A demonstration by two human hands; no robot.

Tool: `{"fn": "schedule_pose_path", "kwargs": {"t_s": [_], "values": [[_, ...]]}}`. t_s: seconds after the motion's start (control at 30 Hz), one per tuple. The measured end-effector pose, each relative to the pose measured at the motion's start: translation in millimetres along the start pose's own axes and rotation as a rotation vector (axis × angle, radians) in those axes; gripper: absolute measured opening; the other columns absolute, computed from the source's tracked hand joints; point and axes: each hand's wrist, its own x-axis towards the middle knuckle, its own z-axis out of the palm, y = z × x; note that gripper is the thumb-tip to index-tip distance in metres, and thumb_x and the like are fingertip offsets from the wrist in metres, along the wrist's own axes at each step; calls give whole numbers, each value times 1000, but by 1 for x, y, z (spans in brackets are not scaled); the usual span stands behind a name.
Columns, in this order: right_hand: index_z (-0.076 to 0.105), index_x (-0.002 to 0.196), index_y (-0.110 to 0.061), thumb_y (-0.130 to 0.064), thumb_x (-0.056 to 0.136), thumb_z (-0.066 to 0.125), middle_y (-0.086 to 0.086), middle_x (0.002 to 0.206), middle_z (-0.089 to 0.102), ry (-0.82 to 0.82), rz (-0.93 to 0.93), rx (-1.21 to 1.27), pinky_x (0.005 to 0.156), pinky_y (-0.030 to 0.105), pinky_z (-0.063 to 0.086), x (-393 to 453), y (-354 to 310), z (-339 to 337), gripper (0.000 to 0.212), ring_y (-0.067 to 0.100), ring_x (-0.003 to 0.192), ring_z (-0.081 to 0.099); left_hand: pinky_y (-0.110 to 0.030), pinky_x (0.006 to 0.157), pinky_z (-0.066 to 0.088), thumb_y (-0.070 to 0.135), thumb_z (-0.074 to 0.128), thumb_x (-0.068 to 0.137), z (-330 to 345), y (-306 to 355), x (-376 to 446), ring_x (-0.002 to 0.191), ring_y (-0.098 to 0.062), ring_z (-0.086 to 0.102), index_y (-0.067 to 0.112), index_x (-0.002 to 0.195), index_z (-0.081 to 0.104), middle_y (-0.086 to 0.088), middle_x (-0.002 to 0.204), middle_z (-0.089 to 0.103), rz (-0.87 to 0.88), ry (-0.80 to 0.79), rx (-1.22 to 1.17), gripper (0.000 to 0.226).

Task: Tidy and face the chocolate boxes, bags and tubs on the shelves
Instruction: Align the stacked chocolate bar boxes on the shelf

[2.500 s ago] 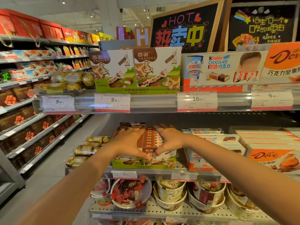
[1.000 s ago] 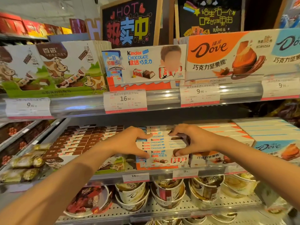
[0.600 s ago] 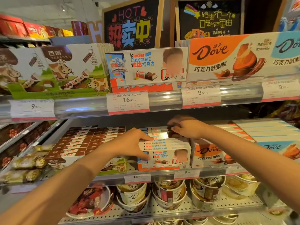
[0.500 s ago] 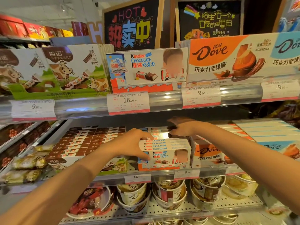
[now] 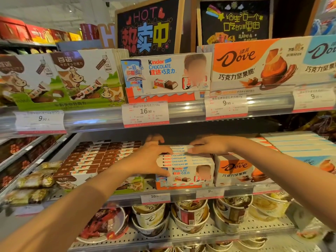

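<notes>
While both of my arms reach into the middle shelf, I read the step as squaring the row of Kinder boxes that stands at about 12 o'clock from me, between the brown cow-print boxes at 10 o'clock and the orange Dove boxes at 2 o'clock. Those Kinder boxes stand on edge, printed faces toward me, each box's long axis running left to right and the row itself running back into the shelf. My left hand wraps the row's left end, its fingers curled around the front box's corner. My right hand lies over the top edges further back, fingertips pinching a box there. I judge the next move needs that rear box pressed level with its neighbours and the whole row drawn up to the shelf lip, faces flush. Tubs below, at 6 o'clock, look untouched.
</notes>
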Motion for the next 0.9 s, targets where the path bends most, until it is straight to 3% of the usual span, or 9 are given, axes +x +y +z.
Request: {"fn": "schedule_pose_path", "kwargs": {"t_s": [0.07, 0.13, 0.2, 0.3, 0.4, 0.53, 0.7, 0.8, 0.9], "values": [[39, 132, -36, -67, 68, 65, -16, 130, 50, -117, -58, -29, 93, 25, 36, -7, -3, 2, 76, 13, 124, 47, -41, 102, 36, 55, 73, 66, 0, 2, 1, 129, -21, 26, 39, 126, 39, 2, 141, 30, -29, -47, 40, 71], [34, 133, -34, -56, 62, 77, -16, 130, 49, -118, -97, -164, 102, 32, 33, -10, -4, 5, 86, 10, 121, 45, -30, 85, 45, 52, 75, 64, 1, 3, 4, 113, -14, 46, 38, 126, 28, 8, 126, 46, -42, -73, 12, 79], [33, 135, -28, -47, 64, 79, -10, 131, 50, -42, -124, -226, 105, 36, 35, -10, -5, 8, 87, 12, 119, 46, -21, 75, 42, 51, 78, 60, 2, 2, 6, 103, -10, 50, 34, 129, 23, 10, 116, 51, -55, -78, -3, 91], [34, 136, -23, -41, 65, 81, -5, 130, 53, 29, -143, -213, 102, 40, 42, -13, -5, 12, 87, 15, 117, 49, -28, 93, 40, 52, 80, 57, 1, 1, 10, 123, -17, 42, 26, 144, 15, 2, 138, 43, -71, -85, 11, 112], [36, 134, -23, -40, 65, 81, -4, 127, 55, 84, -154, -223, 100, 41, 41, -15, -4, 15, 84, 15, 116, 49, -33, 104, 33, 53, 80, 56, 1, 0, 12, 135, -21, 31, 24, 147, 10, -1, 149, 32, -75, -93, 9, 119], [29, 140, -21, -41, 66, 79, 0, 128, 54, 137, -137, -273, 99, 40, 41, -12, -1, 16, 91, 19, 117, 48, -36, 107, 32, 54, 78, 59, 1, -1, 14, 135, -22, 30, 20, 147, 15, -1, 148, 33, -75, -91, 31, 114], [32, 137, -25, -39, 66, 80, -5, 129, 55, 59, -115, -219, 96, 34, 43, -8, -2, 12, 87, 15, 115, 51, -35, 104, 35, 54, 78, 61, -1, -2, 17, 133, -21, 34, 18, 146, 22, -1, 145, 37, -73, -116, 41, 108], [34, 136, -27, -38, 67, 80, -7, 129, 55, 53, -119, -211, 92, 29, 41, -9, -3, 12, 83, 13, 115, 51, -26, 84, 45, 53, 79, 58, 0, -3, 19, 109, -16, 50, 29, 120, 44, 8, 116, 52, -25, -77, 27, 74], [31, 138, -28, -39, 69, 78, -6, 131, 53, 45, -113, -227, 100, 37, 40, -10, -4, 13, 84, 15, 119, 48, -20, 69, 40, 53, 79, 57, -2, -4, 19, 90, -6, 47, 33, 103, 46, 13, 97, 49, 8, -77, 6, 60]]}}
